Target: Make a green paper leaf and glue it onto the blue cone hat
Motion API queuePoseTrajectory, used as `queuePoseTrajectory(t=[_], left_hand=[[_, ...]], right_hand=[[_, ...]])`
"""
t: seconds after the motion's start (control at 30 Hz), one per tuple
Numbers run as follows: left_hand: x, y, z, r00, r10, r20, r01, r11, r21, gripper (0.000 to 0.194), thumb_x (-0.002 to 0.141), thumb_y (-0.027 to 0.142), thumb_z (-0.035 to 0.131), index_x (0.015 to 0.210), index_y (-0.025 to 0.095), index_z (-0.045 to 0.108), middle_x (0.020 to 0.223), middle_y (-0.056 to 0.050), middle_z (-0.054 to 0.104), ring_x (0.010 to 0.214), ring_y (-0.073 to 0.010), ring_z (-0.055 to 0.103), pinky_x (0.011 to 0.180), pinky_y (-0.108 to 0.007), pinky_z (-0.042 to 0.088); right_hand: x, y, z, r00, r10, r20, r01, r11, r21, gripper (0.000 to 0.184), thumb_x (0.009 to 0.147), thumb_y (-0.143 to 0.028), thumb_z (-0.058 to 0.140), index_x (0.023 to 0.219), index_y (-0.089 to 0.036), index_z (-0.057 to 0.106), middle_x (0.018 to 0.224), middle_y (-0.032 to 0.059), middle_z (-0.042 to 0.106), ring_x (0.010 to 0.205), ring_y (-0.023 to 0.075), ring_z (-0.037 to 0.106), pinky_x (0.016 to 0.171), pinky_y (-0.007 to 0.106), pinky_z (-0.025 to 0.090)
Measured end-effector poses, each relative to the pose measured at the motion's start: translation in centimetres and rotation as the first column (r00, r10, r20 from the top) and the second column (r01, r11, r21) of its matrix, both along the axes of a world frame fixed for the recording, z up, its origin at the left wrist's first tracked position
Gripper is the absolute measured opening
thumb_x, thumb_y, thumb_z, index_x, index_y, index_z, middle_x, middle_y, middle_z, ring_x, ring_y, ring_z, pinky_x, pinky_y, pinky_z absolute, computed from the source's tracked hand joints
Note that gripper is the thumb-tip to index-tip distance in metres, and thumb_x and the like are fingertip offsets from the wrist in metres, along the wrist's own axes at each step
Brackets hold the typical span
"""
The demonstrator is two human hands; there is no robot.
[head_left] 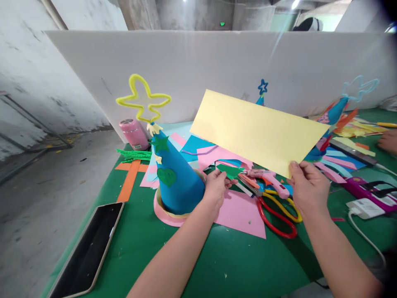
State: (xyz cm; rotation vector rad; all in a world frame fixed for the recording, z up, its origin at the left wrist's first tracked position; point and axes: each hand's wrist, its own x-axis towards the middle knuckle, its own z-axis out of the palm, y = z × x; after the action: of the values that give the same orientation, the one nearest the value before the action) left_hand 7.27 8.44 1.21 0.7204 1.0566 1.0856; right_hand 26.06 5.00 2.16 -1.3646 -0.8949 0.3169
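My right hand [310, 186] pinches a lower corner of a pale yellow paper sheet [257, 132], raised above the table. With its fingers closed, my left hand [218, 185] grips a small green paper piece [230, 171]. Just left of that hand stands a blue paper cone hat [178, 178] with a pink brim, green cut-outs and a yellow pipe-cleaner star [144, 99] on top. Between my hands lie a pink glue gun [269, 179], red-handled scissors [276, 223] and yellow-handled scissors [287, 207], over a pink sheet [240, 213].
A phone [89, 248] lies at the left edge of the green table, near orange strips [127, 184], green pipe cleaners [135, 155] and a pink bottle [134, 134]. On the right are a purple power strip [366, 192], a white charger [366, 207] and another person's hand [389, 140]. A white board [186, 62] stands behind.
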Motion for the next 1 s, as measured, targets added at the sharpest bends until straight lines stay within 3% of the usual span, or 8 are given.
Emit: queuePoseTrajectory(t=[0.17, 0.27, 0.43, 0.63, 0.83, 1.0], left_hand=[[-0.5, -0.3, 0.7, 0.999, 0.021, 0.024, -0.022, 1.000, 0.013, 0.021, 0.085, 0.025, 0.053, 0.103, 0.014, 0.055, 0.098, -0.005, 0.060, 0.083, -0.0158, 0.060, 0.073, -0.033, 0.049], [-1.4, -2.3, 1.1, 0.999, 0.049, -0.001, -0.049, 0.998, 0.037, 0.021, 0.077, 0.016, 0.059, 0.097, 0.017, 0.057, 0.091, -0.003, 0.063, 0.085, -0.0133, 0.061, 0.074, -0.024, 0.045], [-3.0, -6.8, 1.9, 0.994, 0.002, -0.108, 0.003, 0.999, 0.040, 0.036, 0.074, 0.027, 0.061, 0.107, 0.015, 0.054, 0.077, -0.006, 0.064, 0.072, -0.0164, 0.058, 0.059, -0.025, 0.043], [-3.3, -10.4, 2.2, 0.973, -0.120, -0.199, 0.148, 0.980, 0.130, 0.035, 0.074, 0.029, 0.059, 0.105, 0.014, 0.052, 0.082, -0.005, 0.058, 0.069, -0.0139, 0.053, 0.065, -0.026, 0.042], [-2.7, -12.6, 3.0, 0.930, -0.221, -0.295, 0.300, 0.919, 0.257, 0.037, 0.075, 0.027, 0.056, 0.110, 0.014, 0.050, 0.095, -0.010, 0.055, 0.072, -0.0157, 0.048, 0.070, -0.033, 0.042], [-2.4, -13.9, 3.5, 0.939, -0.286, -0.190, 0.338, 0.868, 0.363, 0.048, 0.069, 0.033, 0.065, 0.112, 0.020, 0.049, 0.101, -0.009, 0.054, 0.064, -0.0124, 0.049, 0.066, -0.031, 0.040]], right_hand=[[0.0, -1.1, -0.1, 0.995, 0.007, -0.100, -0.010, 0.999, -0.030, 0.021, 0.067, -0.037, 0.067, 0.067, -0.018, 0.058, 0.049, -0.0052, 0.039, 0.042, 0.0085, 0.033, 0.036, 0.024, 0.033], [0.3, -1.6, -0.4, 0.989, -0.006, -0.149, 0.001, 0.999, -0.038, 0.022, 0.064, -0.037, 0.069, 0.071, -0.017, 0.061, 0.050, -0.0048, 0.041, 0.042, 0.0086, 0.034, 0.035, 0.023, 0.033], [0.5, -2.8, -0.7, 0.937, 0.075, -0.342, -0.084, 0.996, -0.013, 0.024, 0.060, -0.034, 0.074, 0.071, -0.017, 0.061, 0.060, -0.0044, 0.046, 0.044, 0.0058, 0.035, 0.036, 0.020, 0.037], [0.1, -4.8, -0.7, 0.787, 0.231, -0.572, -0.235, 0.970, 0.069, 0.027, 0.060, -0.027, 0.074, 0.063, -0.017, 0.049, 0.064, -0.0079, 0.042, 0.042, 0.0006, 0.027, 0.035, 0.011, 0.031], [-0.2, -6.1, -1.4, 0.527, 0.373, -0.764, -0.340, 0.916, 0.213, 0.019, 0.069, -0.018, 0.070, 0.067, -0.018, 0.051, 0.058, -0.0091, 0.045, 0.038, -0.0004, 0.029, 0.035, 0.009, 0.032], [-0.1, -6.9, -2.6, 0.628, 0.355, -0.692, -0.415, 0.905, 0.087, 0.011, 0.069, -0.024, 0.071, 0.073, -0.024, 0.061, 0.062, -0.0067, 0.057, 0.041, 0.0041, 0.043, 0.044, 0.017, 0.046]])
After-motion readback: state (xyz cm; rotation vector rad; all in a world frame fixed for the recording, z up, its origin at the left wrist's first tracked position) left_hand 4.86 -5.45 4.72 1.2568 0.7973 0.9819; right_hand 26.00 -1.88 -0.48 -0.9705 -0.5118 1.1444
